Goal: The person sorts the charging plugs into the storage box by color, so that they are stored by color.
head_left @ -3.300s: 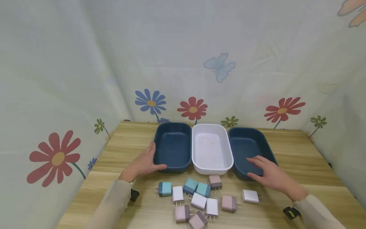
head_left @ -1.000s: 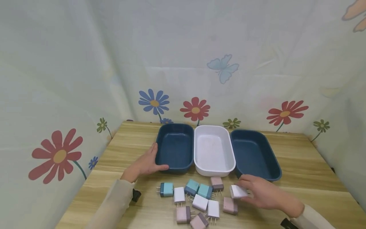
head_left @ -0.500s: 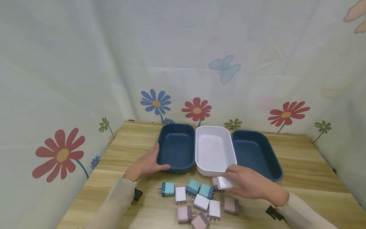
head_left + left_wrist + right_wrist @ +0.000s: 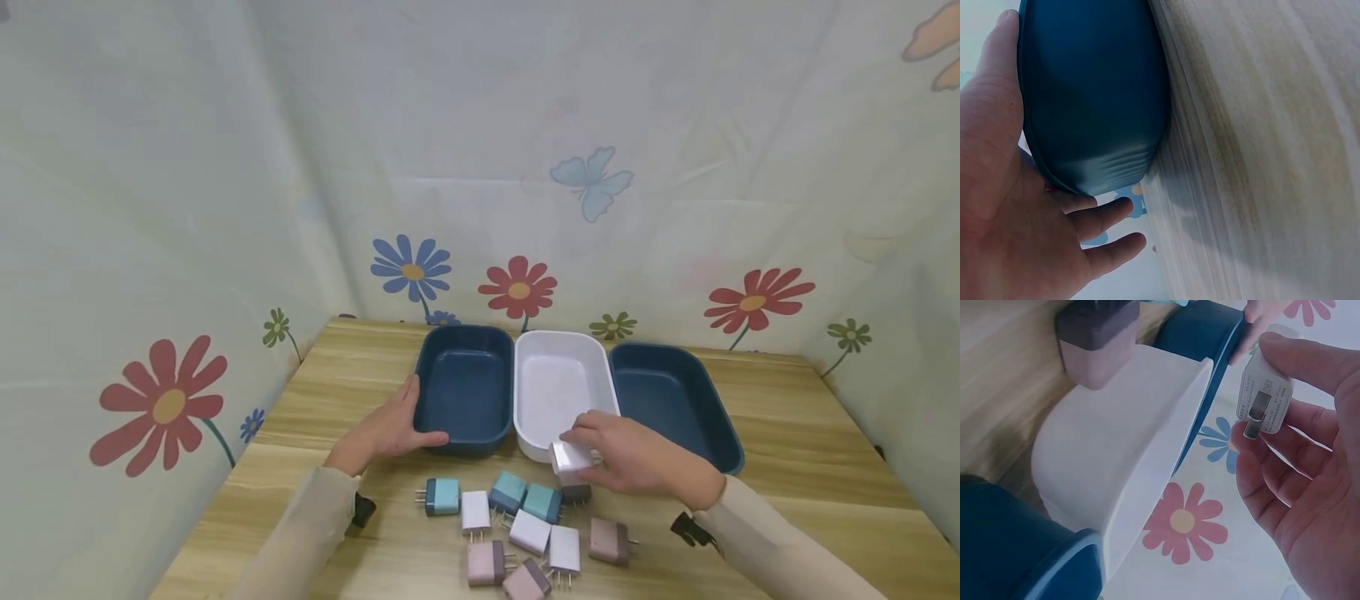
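Observation:
My right hand (image 4: 630,454) pinches a white plug-in charger (image 4: 572,457) between thumb and fingers, just over the front rim of the white tray (image 4: 566,387). Its metal prongs (image 4: 1255,415) stick out toward the palm in the right wrist view. A pink charger (image 4: 1099,362) stands close in front of that tray, mostly covered by the held charger in the head view. My left hand (image 4: 386,427) rests against the left dark blue tray (image 4: 467,446), its thumb along the front rim and its straightish fingers by the left side.
A second dark blue tray (image 4: 731,454) stands right of the white one. In front lie several chargers: teal ones such as this teal charger (image 4: 442,496), white ones like this white charger (image 4: 564,550), and pink ones like this pink charger (image 4: 609,542). A flowered cloth (image 4: 480,167) hangs behind the table (image 4: 300,454).
My right hand reached down from the right blue tray, picked up the rightmost white charger and carried it left to the white tray's front rim. The left hand stayed on its tray.

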The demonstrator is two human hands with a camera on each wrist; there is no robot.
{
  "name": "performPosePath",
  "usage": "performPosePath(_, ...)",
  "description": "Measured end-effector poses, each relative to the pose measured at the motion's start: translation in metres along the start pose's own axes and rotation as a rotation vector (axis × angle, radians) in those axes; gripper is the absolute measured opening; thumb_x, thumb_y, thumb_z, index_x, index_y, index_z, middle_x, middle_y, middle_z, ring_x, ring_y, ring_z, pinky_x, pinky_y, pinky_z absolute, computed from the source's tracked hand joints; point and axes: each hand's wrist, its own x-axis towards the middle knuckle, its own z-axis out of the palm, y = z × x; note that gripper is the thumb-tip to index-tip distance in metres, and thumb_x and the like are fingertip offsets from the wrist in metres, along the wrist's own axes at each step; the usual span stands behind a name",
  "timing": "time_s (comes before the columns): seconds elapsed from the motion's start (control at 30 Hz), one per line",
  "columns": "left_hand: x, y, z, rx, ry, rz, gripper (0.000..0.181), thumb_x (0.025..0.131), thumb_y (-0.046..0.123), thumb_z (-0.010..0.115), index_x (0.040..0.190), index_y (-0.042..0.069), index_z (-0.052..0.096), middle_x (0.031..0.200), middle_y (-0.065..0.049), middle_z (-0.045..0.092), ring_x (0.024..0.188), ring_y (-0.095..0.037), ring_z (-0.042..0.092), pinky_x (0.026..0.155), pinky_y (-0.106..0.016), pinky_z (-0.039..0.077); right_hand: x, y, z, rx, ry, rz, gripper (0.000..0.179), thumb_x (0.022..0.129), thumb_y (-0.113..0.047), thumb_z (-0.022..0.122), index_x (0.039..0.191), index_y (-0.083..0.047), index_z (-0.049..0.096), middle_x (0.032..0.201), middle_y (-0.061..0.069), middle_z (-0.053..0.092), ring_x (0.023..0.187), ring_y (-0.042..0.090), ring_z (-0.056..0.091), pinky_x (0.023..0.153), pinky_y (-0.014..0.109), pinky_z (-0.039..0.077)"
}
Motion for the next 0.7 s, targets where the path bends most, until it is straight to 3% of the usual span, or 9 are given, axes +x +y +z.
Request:
performPosePath(0.17,0.0,0.002,0.0,-0.001,-0.003,0.006,0.123,0.072,0.069,0.065,0.15,-0.002,0.001,0.156,-0.02,0.002,0.141,-0.032,0.012,0.11,-0.046,0.022,0.008,0.004,-0.001,0.015,-0.021,0.042,0.045,0.081,-0.033,0.075,0.121,-0.016,0.063,0.108,-0.004,0.059,0.091,0.01,0.054,0.08,0.033,0.052)
performPosePath(0.7,0.0,0.0,0.001,-0.015,-0.001,-0.004,0.122,0.073,0.066,0.067,0.149,-0.002,0.0,0.156,-0.02,0.001,0.141,-0.033,0.012,0.11,-0.047,0.021,0.038,0.011,-0.003,0.065,-0.028,-0.019,0.044,0.081,-0.027,0.075,0.12,-0.012,0.062,0.109,0.002,0.062,0.095,0.014,0.058,0.082,0.032,0.051)
